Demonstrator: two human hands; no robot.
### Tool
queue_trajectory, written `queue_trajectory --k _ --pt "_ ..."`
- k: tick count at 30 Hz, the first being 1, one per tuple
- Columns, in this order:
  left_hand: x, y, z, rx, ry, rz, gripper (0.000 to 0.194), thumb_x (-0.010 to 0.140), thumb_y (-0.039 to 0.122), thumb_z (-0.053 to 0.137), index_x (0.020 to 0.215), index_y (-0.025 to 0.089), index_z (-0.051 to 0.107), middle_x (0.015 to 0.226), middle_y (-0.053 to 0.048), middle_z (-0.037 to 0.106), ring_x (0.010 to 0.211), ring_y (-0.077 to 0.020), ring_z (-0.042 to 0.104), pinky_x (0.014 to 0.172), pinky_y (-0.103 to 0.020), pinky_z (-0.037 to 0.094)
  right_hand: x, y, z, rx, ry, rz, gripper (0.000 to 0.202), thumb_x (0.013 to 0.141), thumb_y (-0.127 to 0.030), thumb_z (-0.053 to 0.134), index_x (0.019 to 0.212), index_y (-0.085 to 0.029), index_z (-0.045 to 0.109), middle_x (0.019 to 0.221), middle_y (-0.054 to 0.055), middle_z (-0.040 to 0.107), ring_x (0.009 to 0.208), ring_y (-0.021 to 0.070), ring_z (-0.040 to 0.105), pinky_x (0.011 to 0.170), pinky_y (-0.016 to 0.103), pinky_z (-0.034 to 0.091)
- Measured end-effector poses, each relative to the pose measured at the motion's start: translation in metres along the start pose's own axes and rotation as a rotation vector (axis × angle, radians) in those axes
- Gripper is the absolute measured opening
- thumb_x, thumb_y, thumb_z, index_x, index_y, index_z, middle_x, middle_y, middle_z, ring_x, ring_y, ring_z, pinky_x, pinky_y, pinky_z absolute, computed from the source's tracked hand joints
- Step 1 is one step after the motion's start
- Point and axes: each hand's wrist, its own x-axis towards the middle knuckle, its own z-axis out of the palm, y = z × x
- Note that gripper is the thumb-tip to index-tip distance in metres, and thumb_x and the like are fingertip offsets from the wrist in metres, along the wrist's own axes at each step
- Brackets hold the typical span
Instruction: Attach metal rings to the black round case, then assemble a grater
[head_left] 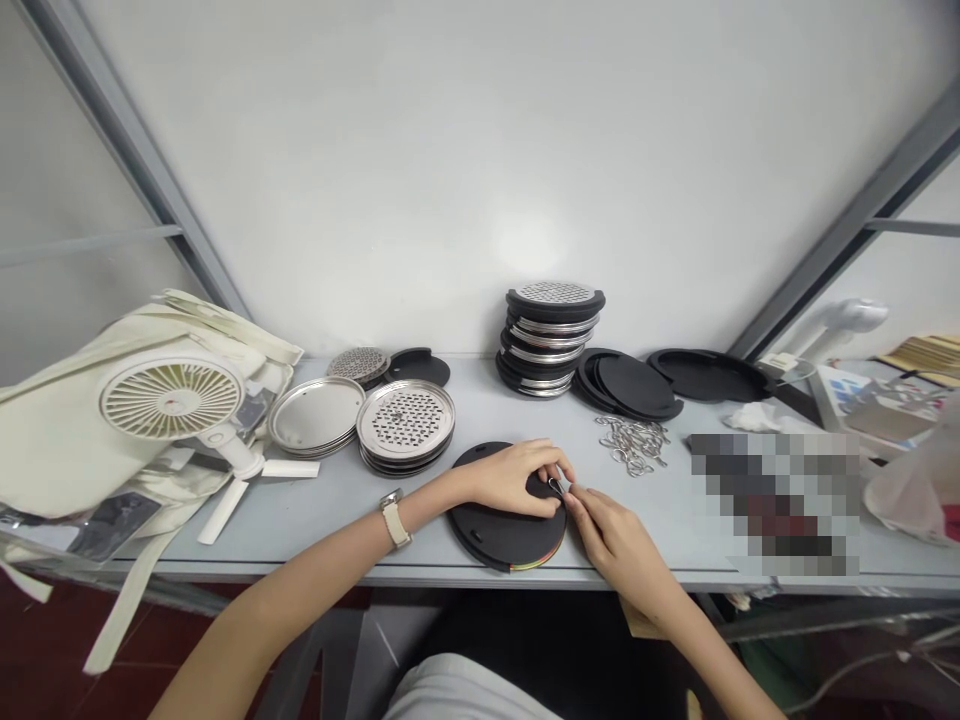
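In front of me a black round disc (480, 515) lies at the table's front edge, with small slots and a strip of yellow and red along its near rim. My left hand (517, 478) rests on its right part, fingers bent around the edge. A small shiny wire clip (556, 487) shows between my two hands at that edge. My right hand (615, 535) pinches this clip with thumb and forefinger; its lower end is hidden. Behind my right hand lies a loose pile of similar wire clips (634, 443).
Perforated metal grater discs (405, 420) and plain metal discs (315, 415) are stacked at left. A tall stack of assembled discs (551, 340) stands at the back, beside black covers (634, 385) and a black tray (705, 375). A white fan (172, 395) stands far left.
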Motion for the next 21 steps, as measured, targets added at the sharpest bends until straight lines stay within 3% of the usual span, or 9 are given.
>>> queue_trajectory --k 10,21 --pt "0.0012 -0.0042 0.0014 -0.062 -0.028 -0.084 0.037 0.067 0.013 0.064 0.102 0.017 0.055 0.091 -0.002 0.059 0.073 -0.0094 0.051 0.067 -0.020 0.045 -0.0004 -0.0068 -0.0052 0.067 0.018 0.009 0.033 0.097 -0.032 0.029 0.071 -0.021 0.044 0.064 0.001 0.053 0.056 0.0156 0.050 0.056 0.027 0.039" --pt "0.0011 -0.0054 0.0009 -0.113 -0.014 -0.071 0.034 0.066 0.013 0.064 0.099 0.016 0.058 0.088 -0.002 0.061 0.070 -0.0082 0.049 0.065 -0.020 0.043 -0.0012 -0.0063 -0.0050 0.054 0.015 0.006 0.032 0.097 -0.031 0.030 0.073 -0.020 0.048 0.065 0.002 0.053 0.057 0.0158 0.050 0.057 0.027 0.039"
